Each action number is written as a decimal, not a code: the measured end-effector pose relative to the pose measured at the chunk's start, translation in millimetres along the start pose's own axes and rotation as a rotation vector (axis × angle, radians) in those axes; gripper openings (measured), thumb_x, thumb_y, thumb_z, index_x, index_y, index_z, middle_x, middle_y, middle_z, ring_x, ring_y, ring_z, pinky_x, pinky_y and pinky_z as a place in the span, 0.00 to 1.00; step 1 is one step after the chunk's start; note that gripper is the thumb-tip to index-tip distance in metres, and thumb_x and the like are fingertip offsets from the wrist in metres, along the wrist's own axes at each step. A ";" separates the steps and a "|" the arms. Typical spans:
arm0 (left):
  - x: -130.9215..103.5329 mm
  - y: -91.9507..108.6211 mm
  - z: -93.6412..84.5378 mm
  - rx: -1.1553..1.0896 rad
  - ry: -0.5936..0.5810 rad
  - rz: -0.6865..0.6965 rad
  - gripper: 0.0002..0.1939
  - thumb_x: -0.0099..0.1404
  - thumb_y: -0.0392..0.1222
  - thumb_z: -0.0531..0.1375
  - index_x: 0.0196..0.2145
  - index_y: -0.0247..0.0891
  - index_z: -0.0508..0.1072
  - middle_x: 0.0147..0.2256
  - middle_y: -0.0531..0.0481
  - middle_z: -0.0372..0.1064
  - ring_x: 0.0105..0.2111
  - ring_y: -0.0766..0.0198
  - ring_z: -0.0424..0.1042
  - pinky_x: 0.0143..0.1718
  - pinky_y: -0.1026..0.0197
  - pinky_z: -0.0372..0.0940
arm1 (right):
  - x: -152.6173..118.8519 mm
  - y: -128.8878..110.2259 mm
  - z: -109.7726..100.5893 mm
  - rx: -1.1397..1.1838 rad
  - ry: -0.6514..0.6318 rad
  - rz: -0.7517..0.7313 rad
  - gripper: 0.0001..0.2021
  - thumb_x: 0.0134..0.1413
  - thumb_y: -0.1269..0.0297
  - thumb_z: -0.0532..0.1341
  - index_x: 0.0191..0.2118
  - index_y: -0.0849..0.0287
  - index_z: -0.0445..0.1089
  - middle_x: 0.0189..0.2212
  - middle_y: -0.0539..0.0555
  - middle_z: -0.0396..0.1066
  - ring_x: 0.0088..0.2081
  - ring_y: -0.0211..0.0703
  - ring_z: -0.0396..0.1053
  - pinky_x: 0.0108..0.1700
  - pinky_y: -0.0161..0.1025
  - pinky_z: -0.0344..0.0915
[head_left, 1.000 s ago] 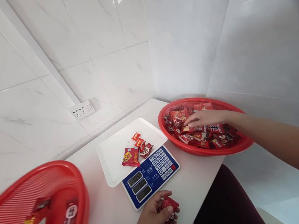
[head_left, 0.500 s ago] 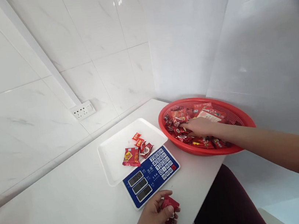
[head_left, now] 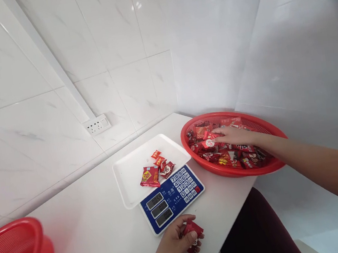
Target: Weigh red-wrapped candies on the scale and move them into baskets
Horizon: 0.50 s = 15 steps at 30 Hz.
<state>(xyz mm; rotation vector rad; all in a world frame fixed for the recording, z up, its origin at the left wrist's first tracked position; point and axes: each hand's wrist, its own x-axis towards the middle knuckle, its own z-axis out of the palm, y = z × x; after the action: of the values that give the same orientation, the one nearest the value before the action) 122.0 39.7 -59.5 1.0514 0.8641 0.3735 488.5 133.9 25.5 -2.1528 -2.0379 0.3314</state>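
My left hand (head_left: 174, 243), at the table's front edge, has its fingers wrapped round a dark red snack packet (head_left: 193, 236). My right hand (head_left: 234, 135) is over the red basket (head_left: 206, 170) of wrapped sweets, its fingertips closed on a red wrapped sweet (head_left: 210, 142) with a round white label. Between the hands stands a blue weighing scale (head_left: 174, 199) with a white tray (head_left: 129, 184). On the tray lie a larger red packet (head_left: 149, 176), a dark red packet (head_left: 168, 169) and small orange-red sweets (head_left: 157, 157).
At the left edge, another red plastic basket (head_left: 34, 233) is tilted over the white table (head_left: 92, 233). A wall socket (head_left: 97, 125) sits on the tiled wall behind the table. My dark-clothed leg (head_left: 256, 231) is below the table edge at the right.
My right hand has risen slightly from among the sweets, with a red wrapped sweet now at its fingertips. A second red basket has come into view at the left. My left hand stays still.
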 end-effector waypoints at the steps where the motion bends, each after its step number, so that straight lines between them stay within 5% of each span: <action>1: 0.2 -0.2 0.0 0.005 -0.004 -0.002 0.33 0.49 0.56 0.66 0.48 0.35 0.67 0.35 0.44 0.73 0.30 0.64 0.69 0.34 0.60 0.62 | -2.0 -0.6 -1.6 0.023 0.000 0.010 0.28 0.56 0.48 0.49 0.56 0.61 0.64 0.56 0.57 0.64 0.54 0.53 0.63 0.51 0.41 0.62; 8: 1.2 0.3 -0.8 0.005 -0.004 -0.008 0.32 0.51 0.55 0.66 0.49 0.35 0.66 0.35 0.45 0.73 0.31 0.64 0.69 0.34 0.60 0.62 | -9.7 -2.7 -7.6 0.313 -0.109 -0.051 0.31 0.57 0.43 0.47 0.57 0.58 0.63 0.57 0.55 0.63 0.52 0.52 0.66 0.48 0.42 0.66; 11: 1.0 0.1 -0.7 -0.006 -0.005 -0.002 0.31 0.51 0.55 0.66 0.48 0.36 0.67 0.35 0.45 0.73 0.31 0.64 0.69 0.34 0.60 0.63 | -2.3 1.1 -3.9 0.208 -0.203 -0.104 0.29 0.63 0.51 0.37 0.56 0.57 0.66 0.52 0.56 0.69 0.46 0.47 0.71 0.43 0.40 0.68; 15: 1.6 -0.4 -0.8 0.010 0.003 -0.017 0.33 0.49 0.57 0.66 0.48 0.36 0.67 0.35 0.45 0.73 0.30 0.64 0.70 0.33 0.60 0.62 | 12.0 4.0 14.4 -0.020 -0.172 -0.082 0.18 0.56 0.63 0.50 0.47 0.58 0.72 0.45 0.58 0.73 0.46 0.50 0.70 0.47 0.44 0.65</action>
<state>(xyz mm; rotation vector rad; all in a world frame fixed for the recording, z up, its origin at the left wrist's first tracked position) 122.4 41.0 -60.7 1.0520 0.8775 0.3564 489.0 145.1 10.0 -2.1113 -2.2223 0.5037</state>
